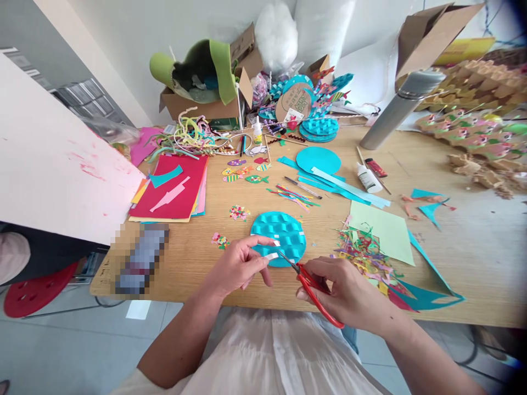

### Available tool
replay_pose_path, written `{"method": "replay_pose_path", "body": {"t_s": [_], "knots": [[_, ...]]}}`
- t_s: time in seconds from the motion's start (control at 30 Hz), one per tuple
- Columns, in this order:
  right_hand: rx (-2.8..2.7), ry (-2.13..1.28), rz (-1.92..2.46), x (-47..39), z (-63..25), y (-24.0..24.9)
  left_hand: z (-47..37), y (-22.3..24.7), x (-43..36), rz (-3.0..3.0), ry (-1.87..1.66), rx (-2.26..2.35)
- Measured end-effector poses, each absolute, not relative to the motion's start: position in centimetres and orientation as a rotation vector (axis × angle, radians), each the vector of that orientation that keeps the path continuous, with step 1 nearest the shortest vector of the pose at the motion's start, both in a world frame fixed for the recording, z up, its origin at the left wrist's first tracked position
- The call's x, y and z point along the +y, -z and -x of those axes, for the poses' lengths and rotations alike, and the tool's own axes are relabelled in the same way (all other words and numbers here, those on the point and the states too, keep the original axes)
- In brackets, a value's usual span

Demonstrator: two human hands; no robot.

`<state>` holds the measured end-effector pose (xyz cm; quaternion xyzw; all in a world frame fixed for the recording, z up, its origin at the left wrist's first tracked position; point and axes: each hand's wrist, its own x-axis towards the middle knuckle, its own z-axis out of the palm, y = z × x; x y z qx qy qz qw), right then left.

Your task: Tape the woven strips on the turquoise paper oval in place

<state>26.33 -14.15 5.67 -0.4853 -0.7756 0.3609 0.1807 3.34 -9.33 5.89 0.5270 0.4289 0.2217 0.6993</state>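
In my right hand is a pair of scissors with red handles, its blades pointing at my left fingers. Between the thumb and fingers of my left hand a small white strip is pinched, probably foam tape. Another white bit sits at my index fingertip. Beneath both lies a blue paper disc with raised wavy strips woven over it and several small white pieces on its surface. My left hand partly covers its lower left edge.
Paper scraps and a pale green sheet lie right. Paper fish, confetti and thin paper strips lie beyond the disc. Coloured sheets are stacked left; a grey bottle stands back right.
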Motion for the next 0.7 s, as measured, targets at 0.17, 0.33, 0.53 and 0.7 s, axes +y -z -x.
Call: {"method": "replay_pose_path", "body": {"t_s": [0.17, 0.33, 0.53, 0.7], "knots": [[-2.129, -1.081, 1.383, -14.1, -26.8, -5.8, -3.2, -5.9, -9.4, -1.180, -0.509, 0.962], [-2.152, -0.667, 1.873, -12.2, -28.1, -5.5, -2.5, -5.9, -9.6, -1.110, -0.498, 0.949], [-2.165, -0.234, 2.473, -8.3, -28.9, -4.1, -1.6, -6.2, -10.2, -1.005, -0.445, 0.859], [-2.189, -0.203, 2.510, -7.3, -28.7, -4.0, -1.2, -6.7, -11.1, -1.140, -0.431, 0.913]]}}
